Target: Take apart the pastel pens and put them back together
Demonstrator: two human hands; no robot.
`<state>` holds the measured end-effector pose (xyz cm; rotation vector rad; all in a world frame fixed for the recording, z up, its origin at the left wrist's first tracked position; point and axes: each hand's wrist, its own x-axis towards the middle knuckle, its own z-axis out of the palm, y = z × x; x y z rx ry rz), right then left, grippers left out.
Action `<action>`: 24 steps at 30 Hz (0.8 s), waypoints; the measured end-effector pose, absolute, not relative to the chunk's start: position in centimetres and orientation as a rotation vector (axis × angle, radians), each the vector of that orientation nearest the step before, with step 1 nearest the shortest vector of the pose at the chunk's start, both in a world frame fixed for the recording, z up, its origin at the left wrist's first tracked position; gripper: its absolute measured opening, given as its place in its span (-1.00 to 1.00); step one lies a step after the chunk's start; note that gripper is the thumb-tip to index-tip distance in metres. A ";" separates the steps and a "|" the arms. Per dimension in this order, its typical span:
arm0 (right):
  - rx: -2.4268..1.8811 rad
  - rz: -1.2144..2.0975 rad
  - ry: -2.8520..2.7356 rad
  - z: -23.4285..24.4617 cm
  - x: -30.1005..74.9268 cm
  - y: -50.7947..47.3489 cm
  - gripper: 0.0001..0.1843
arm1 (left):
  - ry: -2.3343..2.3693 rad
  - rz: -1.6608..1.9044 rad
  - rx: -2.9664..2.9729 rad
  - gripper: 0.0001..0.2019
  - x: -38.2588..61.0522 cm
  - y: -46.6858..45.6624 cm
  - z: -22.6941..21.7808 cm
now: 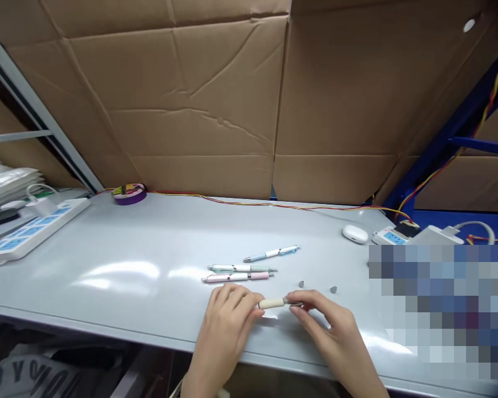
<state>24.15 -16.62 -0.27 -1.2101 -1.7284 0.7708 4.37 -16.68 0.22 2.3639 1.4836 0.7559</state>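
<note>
Both my hands hold one cream pen (271,303) just above the near edge of the grey table (149,287). My left hand (228,320) pinches the pen's left end. My right hand (323,320) pinches its right, metal tip end. Just beyond my hands lie a pink pen (236,277), a green pen (240,268) and a blue pen (271,254). Two small grey tip pieces (301,284) (333,289) sit on the table right of the pens.
A white power strip (29,232) lies at the far left. A purple tape roll (129,194) sits at the back by a cardboard wall (216,99). A white earbud case (355,234) and another power strip (394,236) are at the right. Red-yellow wire (274,205) runs along the back.
</note>
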 end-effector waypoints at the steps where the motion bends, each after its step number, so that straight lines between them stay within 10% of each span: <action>1: -1.230 0.759 -1.706 -0.2 24.1 -16.6 -0.86 | 1.480 0.781 2.366 -0.81 4.3 -16.7 0.3; 12: -1.415 0.457 -1.664 0.3 24.2 -16.4 -0.58 | 1.486 0.872 2.339 -0.80 4.2 -16.8 0.1; 24: -1.679 0.159 -1.759 -1.0 28.5 -15.6 -0.80 | 1.648 0.688 2.470 -0.87 3.4 -15.1 0.5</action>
